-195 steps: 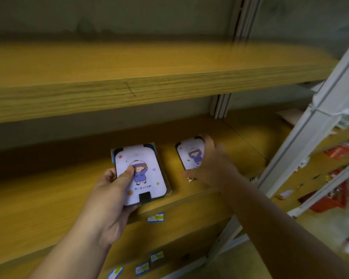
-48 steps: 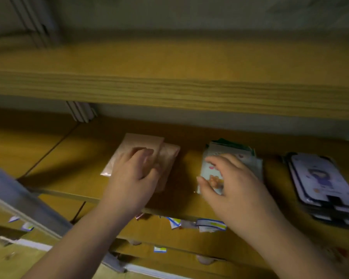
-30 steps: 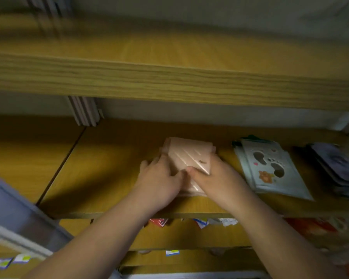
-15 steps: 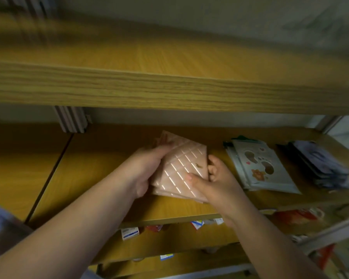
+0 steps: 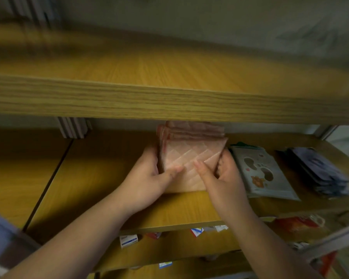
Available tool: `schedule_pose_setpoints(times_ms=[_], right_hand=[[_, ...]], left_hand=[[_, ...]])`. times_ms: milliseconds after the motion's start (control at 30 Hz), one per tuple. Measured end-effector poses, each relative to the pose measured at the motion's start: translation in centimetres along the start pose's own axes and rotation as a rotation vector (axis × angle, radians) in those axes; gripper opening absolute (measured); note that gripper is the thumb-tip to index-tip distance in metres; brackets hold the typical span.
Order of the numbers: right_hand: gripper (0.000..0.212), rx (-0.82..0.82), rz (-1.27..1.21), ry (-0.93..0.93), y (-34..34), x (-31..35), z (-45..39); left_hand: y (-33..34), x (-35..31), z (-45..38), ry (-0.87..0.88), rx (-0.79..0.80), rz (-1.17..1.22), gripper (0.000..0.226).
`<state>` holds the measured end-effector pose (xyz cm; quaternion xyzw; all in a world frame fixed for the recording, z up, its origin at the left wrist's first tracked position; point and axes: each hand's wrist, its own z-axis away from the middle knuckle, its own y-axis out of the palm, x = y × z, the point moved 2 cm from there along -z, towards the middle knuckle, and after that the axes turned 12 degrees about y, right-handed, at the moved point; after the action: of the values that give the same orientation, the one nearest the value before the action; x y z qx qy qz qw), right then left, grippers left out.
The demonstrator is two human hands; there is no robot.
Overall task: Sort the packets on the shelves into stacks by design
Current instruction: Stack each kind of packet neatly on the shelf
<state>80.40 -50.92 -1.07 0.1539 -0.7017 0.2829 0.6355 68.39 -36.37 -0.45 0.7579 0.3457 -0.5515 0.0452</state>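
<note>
From the head view, I have my left hand [image 5: 147, 178] and my right hand [image 5: 224, 178] clamped on either side of a bundle of pink quilted packets [image 5: 189, 164], each thumb pressed onto the front face and the fingers curled round the edges. The bundle stands tilted on its near edge on the middle shelf [image 5: 109, 178], its far edges fanned out unevenly just under the lip of the upper shelf [image 5: 169, 99].

That fan is my worry. The packets look slick and thin, and I judge that if I ease either grip the far ones could slide out sideways or topple backward into the shadow, where I would have trouble seeing them.

Just to the right lies the pale stack with dark spots [image 5: 264, 174], touching or nearly touching my right hand; I cannot tell which. A careless knuckle there could shove it askew or mix the designs. Further right sits the purple stack [image 5: 322, 170], already leaning.

The picture is blurred, so I cannot judge how square the pink edges are.
</note>
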Motion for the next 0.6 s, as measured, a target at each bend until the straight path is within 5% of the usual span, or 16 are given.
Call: schedule_pose_setpoints(times_ms=[300, 600], right_hand=[[0.064, -0.030, 0.114, -0.041, 1.0, -2.7, 0.3], [0.044, 0.016, 0.183, 0.047, 0.4, -1.8, -1.4]], left_hand=[[1.3, 1.4, 0.4, 0.093, 0.023, -0.067, 0.063], [1.2, 1.5, -0.1, -0.005, 0.003, -0.071, 0.054]])
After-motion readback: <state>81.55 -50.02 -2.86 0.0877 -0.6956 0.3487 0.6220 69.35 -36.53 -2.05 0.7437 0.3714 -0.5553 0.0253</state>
